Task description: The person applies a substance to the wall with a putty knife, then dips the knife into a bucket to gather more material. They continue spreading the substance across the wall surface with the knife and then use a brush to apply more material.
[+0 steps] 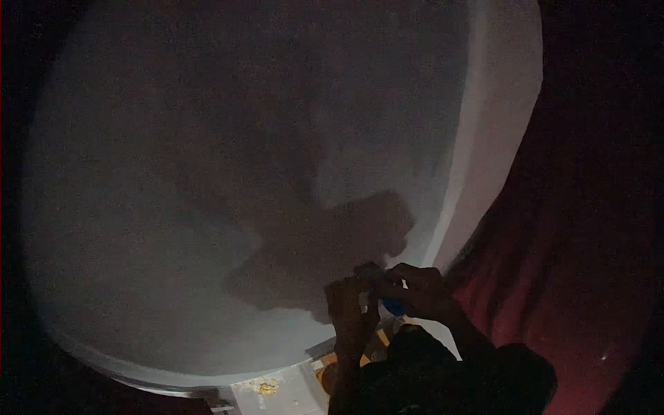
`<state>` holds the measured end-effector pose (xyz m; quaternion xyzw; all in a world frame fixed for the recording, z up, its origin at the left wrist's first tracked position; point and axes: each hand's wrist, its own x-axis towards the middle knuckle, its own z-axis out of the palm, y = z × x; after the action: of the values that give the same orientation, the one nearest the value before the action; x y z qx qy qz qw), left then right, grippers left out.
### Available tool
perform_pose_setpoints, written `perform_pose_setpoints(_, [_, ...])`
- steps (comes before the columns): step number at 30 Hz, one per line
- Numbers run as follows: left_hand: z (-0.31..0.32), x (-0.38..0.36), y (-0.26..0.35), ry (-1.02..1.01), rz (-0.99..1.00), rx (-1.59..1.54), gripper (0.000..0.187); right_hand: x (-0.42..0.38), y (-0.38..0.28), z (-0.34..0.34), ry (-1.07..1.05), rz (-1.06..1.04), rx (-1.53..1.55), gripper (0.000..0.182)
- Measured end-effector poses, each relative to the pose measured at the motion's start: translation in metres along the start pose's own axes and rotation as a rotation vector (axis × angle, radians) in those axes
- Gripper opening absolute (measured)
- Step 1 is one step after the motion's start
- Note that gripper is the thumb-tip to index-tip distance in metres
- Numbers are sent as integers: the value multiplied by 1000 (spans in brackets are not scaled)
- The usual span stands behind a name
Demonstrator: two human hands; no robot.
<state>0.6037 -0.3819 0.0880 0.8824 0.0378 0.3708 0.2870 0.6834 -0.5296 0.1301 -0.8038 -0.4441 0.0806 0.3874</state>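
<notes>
Both hands meet at the lower middle of the dim head view, fingers bent and drawn together. My left hand (349, 297) is closed, its fingertips close to a small dark thing (370, 270) between the hands. From the right, my right hand (418, 283) is also closed, fingers curled in toward the same spot. A small blue thing (394, 306) shows just below the right fingers. I cannot tell what the hands hold, because they are nearly black silhouettes.
A large pale surface (173, 304) with a lighter curved border (491, 117) fills most of the view and bears the hands' shadow. Red cloth (498, 297) hangs at the right. Below lie yellow bits (266, 386) on a whitish surface (294, 393), beside orange and yellow items (324, 377).
</notes>
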Motion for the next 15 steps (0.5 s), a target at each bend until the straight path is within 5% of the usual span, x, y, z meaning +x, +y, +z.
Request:
perform_pose_setpoints(1, [36,8,14,22,-9,1,29,-10,42,-15,72,-66,-13,37])
perform_pose_setpoints(3, [-3,-5,-20,127,-2,-53,24,2,32,33,187,-135,57,35])
perform_pose_setpoints(5, [10,26,-9,266,35,-144,20,19,62,2,284,-121,252,33])
perform_pose_setpoints(7, [26,60,8,345,-4,-112,14,44,79,-48,448,-371,73,32])
perform_pose_setpoints(8, [-38,56,-2,393,-19,-88,11,58,23,-28,530,-507,-13,32])
perform_pose_setpoints(9, [-173,-19,-51,441,-32,-63,8,53,-80,87,589,-581,-44,36])
perform_pose_setpoints(10, [-226,-32,-58,460,-38,-46,6,51,-117,109,622,-614,-55,37])
perform_pose_setpoints(15, [-370,-7,-5,483,25,-129,11,46,-286,46,988,-680,-246,29])
